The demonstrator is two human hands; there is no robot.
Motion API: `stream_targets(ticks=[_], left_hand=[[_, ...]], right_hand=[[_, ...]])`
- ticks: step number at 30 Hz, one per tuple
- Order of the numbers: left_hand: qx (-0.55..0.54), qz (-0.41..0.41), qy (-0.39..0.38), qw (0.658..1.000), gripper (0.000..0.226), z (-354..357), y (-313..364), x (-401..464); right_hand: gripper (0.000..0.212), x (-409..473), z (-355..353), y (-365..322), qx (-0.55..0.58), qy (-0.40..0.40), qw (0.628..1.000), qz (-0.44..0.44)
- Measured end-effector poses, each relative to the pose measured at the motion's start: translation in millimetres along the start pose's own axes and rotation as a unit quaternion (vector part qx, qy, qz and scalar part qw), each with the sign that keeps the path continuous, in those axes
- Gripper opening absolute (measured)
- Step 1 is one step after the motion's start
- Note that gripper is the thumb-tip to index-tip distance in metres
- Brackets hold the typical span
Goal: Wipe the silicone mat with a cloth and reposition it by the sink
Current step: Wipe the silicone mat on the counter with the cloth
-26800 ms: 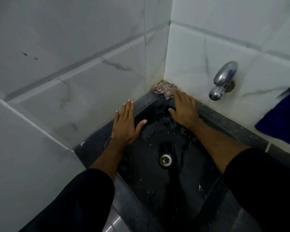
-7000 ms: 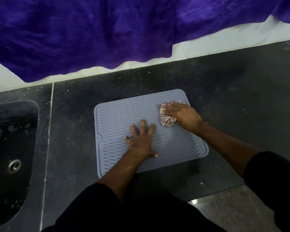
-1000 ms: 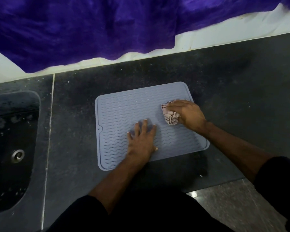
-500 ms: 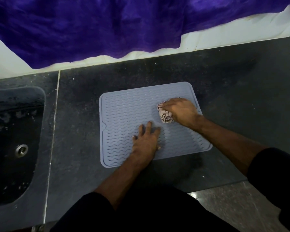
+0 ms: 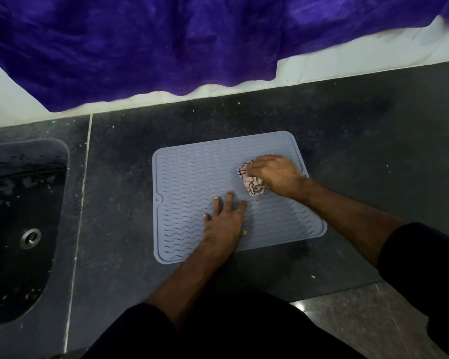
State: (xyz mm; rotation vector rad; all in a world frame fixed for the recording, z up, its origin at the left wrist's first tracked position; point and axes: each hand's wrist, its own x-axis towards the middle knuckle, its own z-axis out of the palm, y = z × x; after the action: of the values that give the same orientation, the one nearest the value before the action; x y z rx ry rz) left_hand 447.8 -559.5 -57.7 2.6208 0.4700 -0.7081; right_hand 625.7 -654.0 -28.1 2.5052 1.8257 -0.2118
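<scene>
Cloth (image 5: 253, 183) mostly hidden under right hand (image 5: 275, 174). Sink (image 5: 24, 229) cut by left edge. Purple fabric (image 5: 166, 47) cut by top edge.

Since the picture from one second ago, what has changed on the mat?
The right hand has slid the cloth a little toward the mat's far right corner; the camera shifted too. The left hand stays pressed flat on the silicone mat, which has not visibly moved on the counter.
</scene>
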Motion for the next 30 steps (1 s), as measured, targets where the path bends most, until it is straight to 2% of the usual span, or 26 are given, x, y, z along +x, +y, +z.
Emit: stream_targets(ticks=[3,6,13,17,20,24,30], left_hand=[[0.003,-0.007,0.002,1.000,0.085,2.1,0.6,3.0],[0.005,-0.007,0.006,1.000,0.088,3.7,-1.3,3.8],[0.010,0.001,0.011,1.000,0.087,5.5,-2.9,3.8],[0.006,-0.005,0.003,1.000,0.088,5.7,-2.1,5.9],[0.001,-0.009,0.001,1.000,0.089,5.7,-2.3,5.3],[0.004,0.006,0.011,1.000,0.088,6.1,-4.5,3.6],[0.006,0.008,0.009,1.000,0.087,4.0,-3.4,1.1]], right_hand=[[0.049,0.6,7.0,-9.6,0.024,0.028,0.999,-0.020],[0.047,0.1,17.0,-19.7,0.030,0.001,0.999,-0.039],[0.045,-11.4,2.4,3.7,0.019,-0.016,1.000,0.004],[0.051,-4.1,3.3,-10.2,0.028,0.001,1.000,-0.003],[0.049,2.9,8.4,-20.2,0.021,-0.033,0.999,-0.021],[0.046,-2.5,-0.2,-7.1,0.005,-0.044,0.999,0.013],[0.051,-6.8,-3.6,-8.5,0.030,-0.007,0.999,0.023]])
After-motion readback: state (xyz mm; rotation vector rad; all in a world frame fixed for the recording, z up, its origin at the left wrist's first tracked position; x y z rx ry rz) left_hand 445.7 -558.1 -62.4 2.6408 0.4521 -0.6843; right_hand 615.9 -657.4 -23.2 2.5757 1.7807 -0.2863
